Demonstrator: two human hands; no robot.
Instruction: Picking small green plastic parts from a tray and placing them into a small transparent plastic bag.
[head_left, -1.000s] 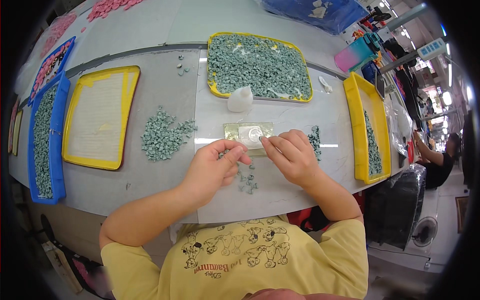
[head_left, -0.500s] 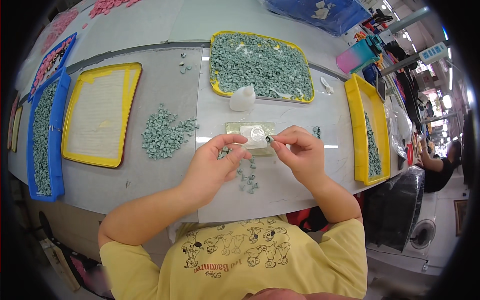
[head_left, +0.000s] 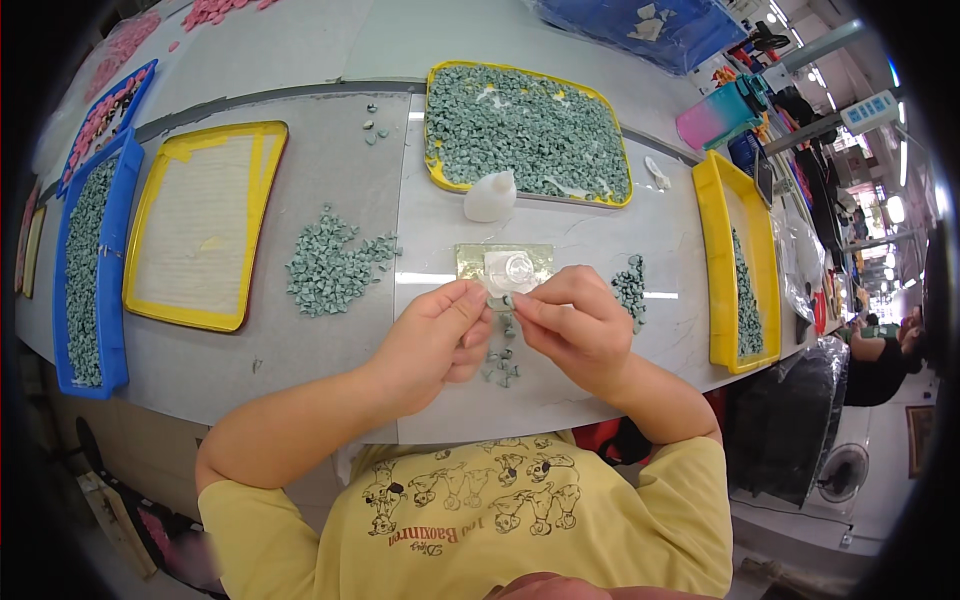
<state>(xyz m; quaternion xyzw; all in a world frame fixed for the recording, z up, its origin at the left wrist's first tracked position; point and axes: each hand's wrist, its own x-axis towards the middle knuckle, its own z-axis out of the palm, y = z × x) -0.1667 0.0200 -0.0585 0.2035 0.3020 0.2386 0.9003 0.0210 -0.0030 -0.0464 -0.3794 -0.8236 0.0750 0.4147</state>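
The pale counter (head_left: pixel 430 225) carries a blue bin (head_left: pixel 117 285), an unfilled tray (head_left: pixel 200 235), a heaped tray (head_left: pixel 433 165), a white bottle (head_left: pixel 489 199), loose green pieces (head_left: pixel 328 272), a yellow bin (head_left: pixel 711 240) and a seemingly translucent block (head_left: pixel 469 264).

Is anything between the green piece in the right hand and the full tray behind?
Yes: past the green piece in the right hand lies a flat block, then a white bottle stands slightly left, by the near edge of the tray.
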